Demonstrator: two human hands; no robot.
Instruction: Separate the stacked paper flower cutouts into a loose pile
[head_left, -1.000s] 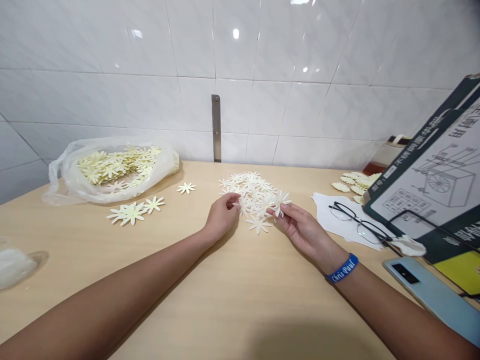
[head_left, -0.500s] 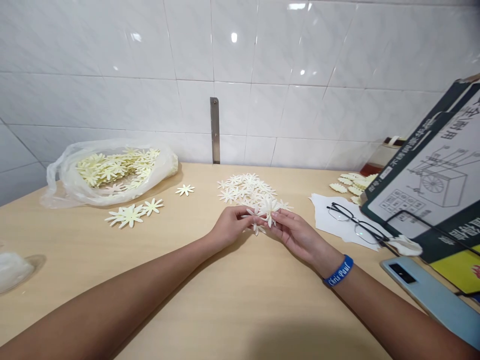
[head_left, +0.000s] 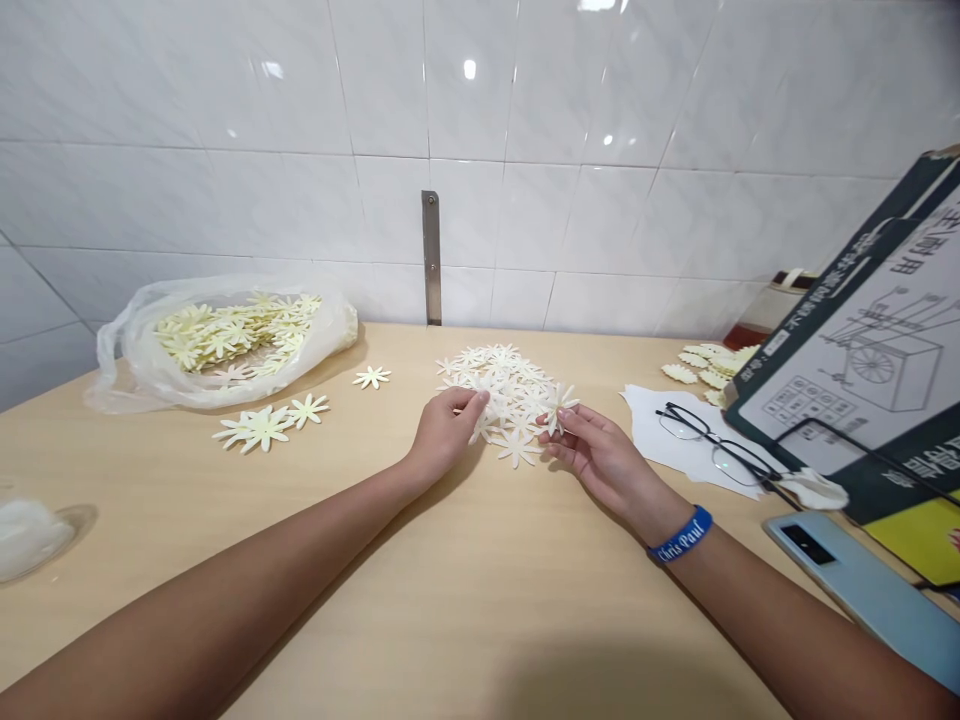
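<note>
My right hand (head_left: 596, 450) pinches a white petalled flower cutout (head_left: 556, 408) between thumb and fingers, tilted up at the right side of the pile. My left hand (head_left: 448, 430) is closed in a pinch at the pile's left edge, with a white flower piece (head_left: 480, 428) at its fingertips. Between and behind both hands lies a loose pile of white flower cutouts (head_left: 499, 365) on the table. One cutout (head_left: 517, 445) lies flat at the near side of the pile. Overlapping petals partly hide what the left fingertips grip.
At left, a clear plastic bag (head_left: 127, 345) holds many pale yellow flower cutouts (head_left: 232, 330). Several more (head_left: 266, 428) lie before it. On the right are white paper (head_left: 645, 420), eyeglasses (head_left: 709, 435), a phone (head_left: 862, 590), a printed box (head_left: 855, 370) and scalloped pieces (head_left: 712, 365).
My hands, together over one flower half a second ago, have moved apart. The right hand has carried a flower slightly right and up; the left has shifted left.
</note>
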